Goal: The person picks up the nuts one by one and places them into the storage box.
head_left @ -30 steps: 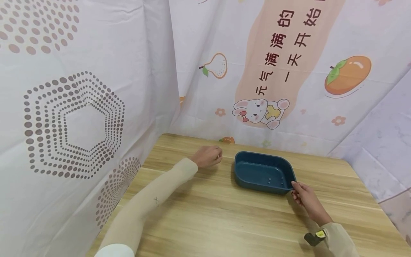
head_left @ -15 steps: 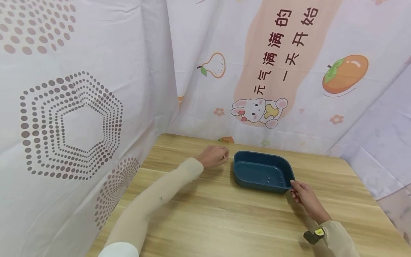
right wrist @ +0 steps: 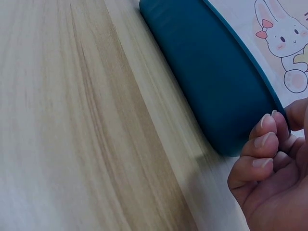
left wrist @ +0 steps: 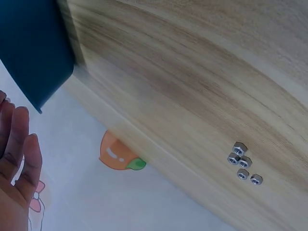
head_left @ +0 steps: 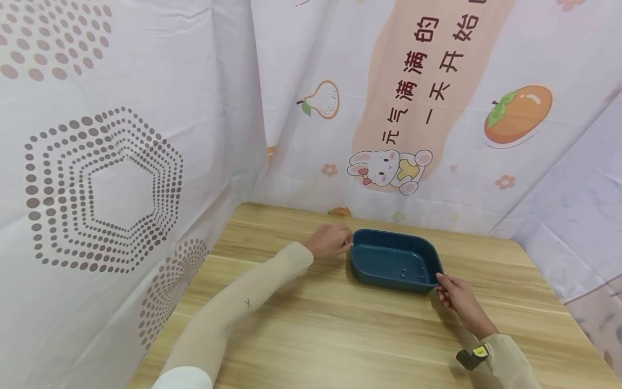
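A dark teal rectangular tray (head_left: 393,283) stands on the wooden table, with several small metal nuts (head_left: 403,270) on its floor. My right hand (head_left: 461,302) pinches the tray's near right corner between thumb and fingers; the right wrist view shows the fingertips (right wrist: 264,122) at its rim. At the tray's left end, my left hand (head_left: 330,240) has its thumb and forefinger together, apparently pinching a small nut mostly hidden by the fingers. Several more hex nuts (left wrist: 243,163) lie in a group on the table in the left wrist view; in the head view they are not visible.
White printed curtains hang along the left side, the back (head_left: 301,156) and the right side of the table (head_left: 311,335). The tray is near the table's back edge. My left forearm (head_left: 243,308) stretches across the table's left part.
My left hand has moved right, from the table left of the tray to the tray's left rim. My right hand keeps its pinch on the tray corner. The head view has shifted slightly.
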